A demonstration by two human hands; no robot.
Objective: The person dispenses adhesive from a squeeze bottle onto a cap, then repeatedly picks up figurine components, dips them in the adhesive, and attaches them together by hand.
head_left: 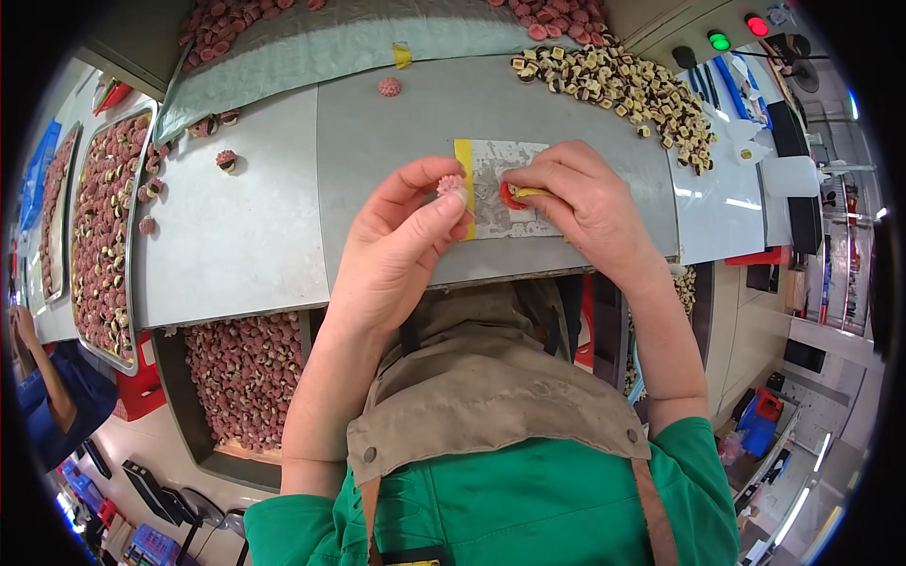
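Observation:
Between the thumb and fingers of my left hand (415,222) is a small pink knobbly cap (452,186), held up over the left edge of a work sheet. My right hand (587,193) is closed on a small tool with a red round end and a yellow part (514,195). Its red end is low over the sheet; whether it touches is hard to tell. The white work sheet (489,157) is smeared grey and has a yellow strip along its left side. Another pink cap (389,87) lies on the grey table beyond my left hand.
Cream-and-dark pieces (628,90) are heaped at the far right, by white bottles (791,176). Pink caps (557,17) lie on a pale sheet (283,71) at the back. At left stand a tray (106,226) and, below, a bin (247,377) of joined pieces. Another person (61,396) is far left.

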